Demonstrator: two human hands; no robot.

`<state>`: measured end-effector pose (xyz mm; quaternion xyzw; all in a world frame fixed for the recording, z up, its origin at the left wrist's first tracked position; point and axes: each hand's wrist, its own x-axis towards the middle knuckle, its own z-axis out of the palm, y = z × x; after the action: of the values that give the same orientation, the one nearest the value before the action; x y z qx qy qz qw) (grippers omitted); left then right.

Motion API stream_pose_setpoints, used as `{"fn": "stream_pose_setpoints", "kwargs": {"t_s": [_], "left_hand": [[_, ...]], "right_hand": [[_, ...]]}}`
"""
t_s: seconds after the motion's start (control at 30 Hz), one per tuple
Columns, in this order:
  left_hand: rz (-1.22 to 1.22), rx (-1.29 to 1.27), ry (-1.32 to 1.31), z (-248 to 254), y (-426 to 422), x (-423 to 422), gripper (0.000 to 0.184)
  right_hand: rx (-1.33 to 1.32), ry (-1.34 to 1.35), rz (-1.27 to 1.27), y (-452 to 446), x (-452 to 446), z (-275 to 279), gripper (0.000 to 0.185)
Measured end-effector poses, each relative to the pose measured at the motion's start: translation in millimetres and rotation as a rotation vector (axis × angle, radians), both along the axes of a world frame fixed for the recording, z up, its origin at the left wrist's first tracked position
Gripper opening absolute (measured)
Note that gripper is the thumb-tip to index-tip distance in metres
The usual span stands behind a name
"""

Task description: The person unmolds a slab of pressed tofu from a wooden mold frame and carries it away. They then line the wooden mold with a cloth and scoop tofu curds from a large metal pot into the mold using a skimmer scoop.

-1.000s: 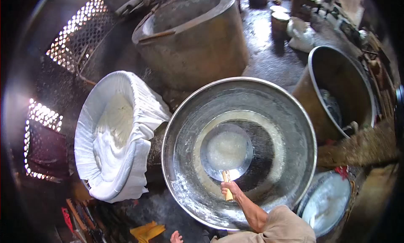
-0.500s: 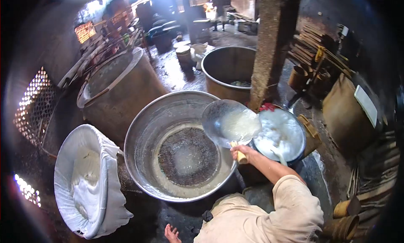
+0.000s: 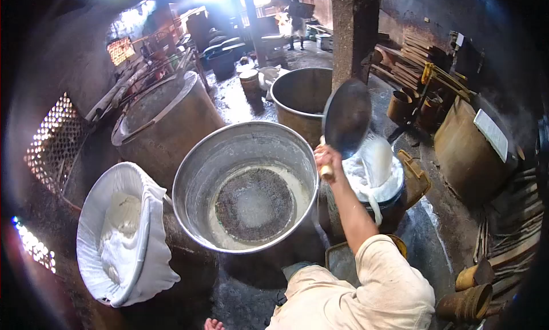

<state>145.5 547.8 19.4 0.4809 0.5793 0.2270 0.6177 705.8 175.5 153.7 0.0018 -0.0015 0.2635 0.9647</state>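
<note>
Dark grey metal, round and shallow: the long-lipped pan [image 3: 347, 118] with a pale wooden handle [image 3: 326, 171], head view. Right hand [image 3: 328, 157] has its fingers clamped on that handle, arm extended. Pan stands tipped steeply, beyond the right rim of a wide silver metal vat [image 3: 197, 184], just above the white cloth [image 3: 355, 174] that lines a dark round bucket [image 3: 393, 208]. Whitish liquid [image 3: 378, 163] falls over the cloth; one cloth strip hangs outside the bucket's near rim. Left hand [image 3: 214, 324]: cut off at the lower frame edge; cannot tell whether its fingers are apart or together.

Silver vat: pale ring around a dark round patch at the bottom. Just beside its left rim, a round basin draped in white cloth [image 3: 93, 233] holds off-white matter [image 3: 121, 221]. Large brown-grey vat [image 3: 183, 116] behind. Far off on the wet floor [image 3: 237, 307] stands another person [image 3: 296, 22].
</note>
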Motion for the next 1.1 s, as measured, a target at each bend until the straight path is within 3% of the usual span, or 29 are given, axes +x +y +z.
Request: {"fn": "stream_pose_setpoints", "kwargs": {"t_s": [0.03, 0.1, 0.13, 0.2, 0.27, 0.33, 0.37, 0.4, 0.5, 0.6, 0.7, 0.77, 0.83, 0.87, 0.9, 1.0, 1.1], "left_hand": [[0.029, 0.031, 0.006, 5, 7, 1, 0.037], [0.123, 0.058, -0.076, -18, 40, 0, 0.020], [0.070, 0.076, -0.178, -2, 39, 7, 0.030], [0.068, 0.131, -0.193, 32, 32, 25, 0.027], [0.082, 0.201, -0.207, 52, 25, 36, 0.031], [0.092, 0.295, -0.164, 70, 13, 43, 0.033], [0.090, 0.303, -0.162, 61, 13, 36, 0.037], [0.111, 0.310, -0.132, 61, 6, 32, 0.038], [0.259, 0.302, -0.093, 43, -20, 8, 0.036], [0.505, 0.196, -0.050, 18, -63, -27, 0.031], [0.766, 0.115, 0.039, -7, -125, -57, 0.030], [0.970, 0.065, 0.024, -28, -176, -70, 0.029], [1.178, 0.024, 0.008, -47, -227, -78, 0.028], [1.255, 0.026, 0.003, -53, -245, -79, 0.027], [1.318, 0.030, -0.003, -59, -260, -83, 0.026], [1.411, -0.027, -0.026, -76, -279, -99, 0.032], [1.479, -0.038, -0.132, -95, -257, -129, 0.036]], "right_hand": [[-0.229, -0.005, -0.038, 19, -27, 8, 0.007], [-0.200, 0.042, 0.354, 50, -45, -37, 0.013], [-0.209, 0.048, 0.403, 64, -62, -44, 0.013], [-0.958, -0.334, 0.327, 103, -103, -45, 0.017], [-1.331, -0.578, 0.319, 142, -116, -37, 0.021], [-1.634, -1.141, 0.033, 183, -108, -39, 0.030], [-1.651, -1.476, -0.227, 205, -99, -53, 0.036], [-1.671, -1.577, -0.155, 230, -92, -54, 0.044], [-1.542, -2.076, -0.041, 294, -94, -36, 0.044], [-1.151, -2.483, -0.021, 357, -108, -39, 0.051], [-0.968, -2.746, 0.129, 402, -122, -58, 0.047], [-0.966, -2.931, 0.280, 417, -136, -56, 0.054], [-0.789, -3.041, 0.177, 437, -126, -108, 0.052], [-0.837, -3.090, 0.287, 438, -139, -100, 0.037], [-0.899, -3.079, 0.410, 435, -157, -81, 0.035], [-0.650, -3.135, 0.359, 433, -177, -70, 0.023], [-0.798, -3.365, 0.390, 436, -198, -67, 0.018]]}}
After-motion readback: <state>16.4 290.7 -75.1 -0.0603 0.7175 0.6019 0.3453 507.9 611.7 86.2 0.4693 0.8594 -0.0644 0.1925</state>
